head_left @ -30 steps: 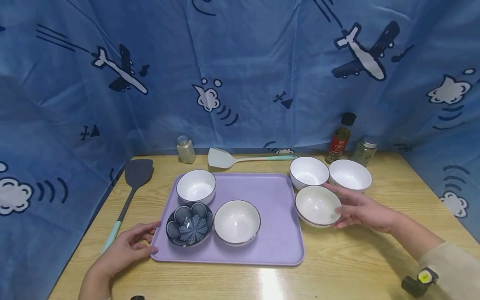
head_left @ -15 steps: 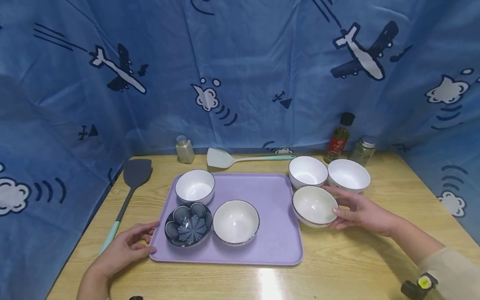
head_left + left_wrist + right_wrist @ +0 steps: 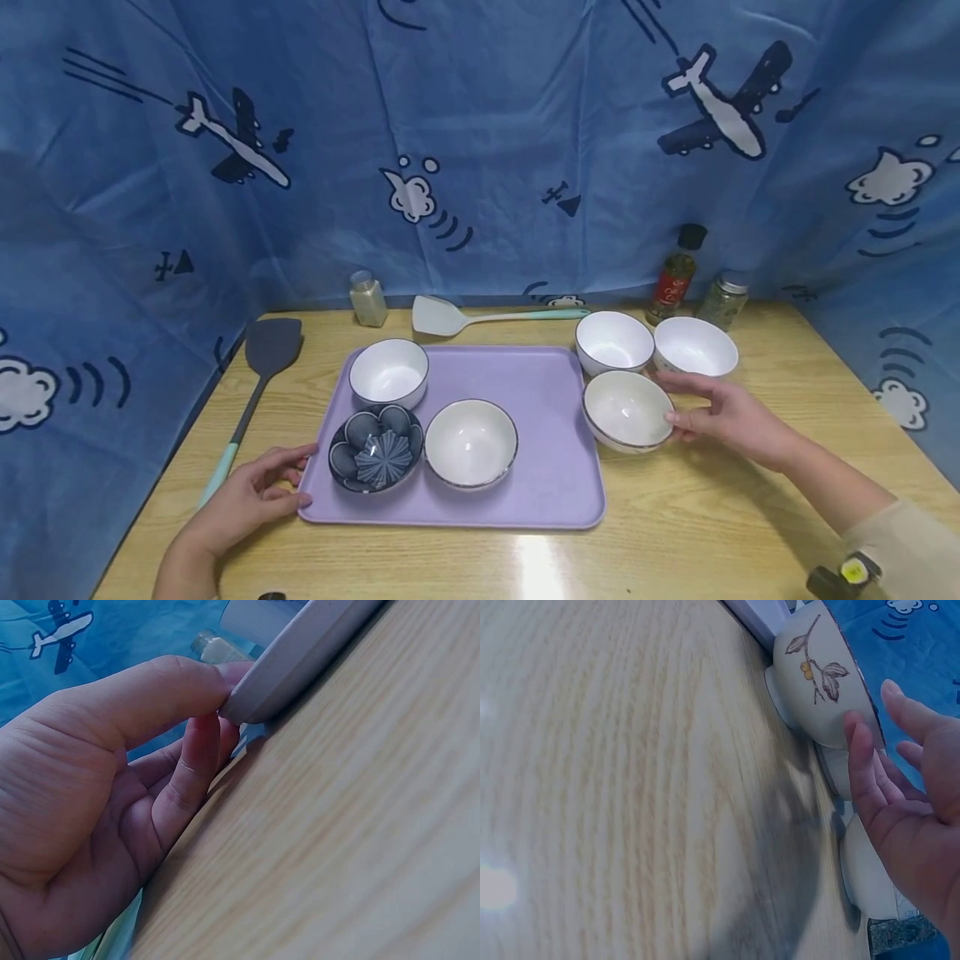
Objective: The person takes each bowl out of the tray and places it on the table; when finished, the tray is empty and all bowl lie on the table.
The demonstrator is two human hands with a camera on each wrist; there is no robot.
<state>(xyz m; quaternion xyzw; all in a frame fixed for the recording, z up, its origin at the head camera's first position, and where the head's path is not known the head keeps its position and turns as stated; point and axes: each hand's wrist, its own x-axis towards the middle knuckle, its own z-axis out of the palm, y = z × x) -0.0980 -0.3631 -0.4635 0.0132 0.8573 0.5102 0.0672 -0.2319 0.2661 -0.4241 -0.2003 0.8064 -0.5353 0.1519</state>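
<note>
My left hand (image 3: 251,504) pinches the left edge of the lilac tray (image 3: 555,492), thumb on top and fingers beneath, as the left wrist view shows. On the tray stand a white bowl (image 3: 390,372), a dark blue petal-patterned bowl (image 3: 384,458) and a cream bowl with a dark rim (image 3: 472,443). Another cream bowl (image 3: 628,408), with a leaf-and-berry sprig on its side, stands upright on the table against the tray's right side. My right hand (image 3: 731,421) is beside it; fingertips are right at its wall and the thumb stands apart from the rim in the right wrist view.
Two white bowls, one near the tray corner (image 3: 615,340) and one further right (image 3: 696,346), stand behind the right hand. A sauce bottle (image 3: 672,279) and two jars line the back. A white spatula (image 3: 438,317) lies behind the tray, a dark turner (image 3: 273,346) at left.
The cream bowl by the right hand has shifted slightly left against the tray. The right hand's fingers have loosened from it. The left hand stays on the tray edge.
</note>
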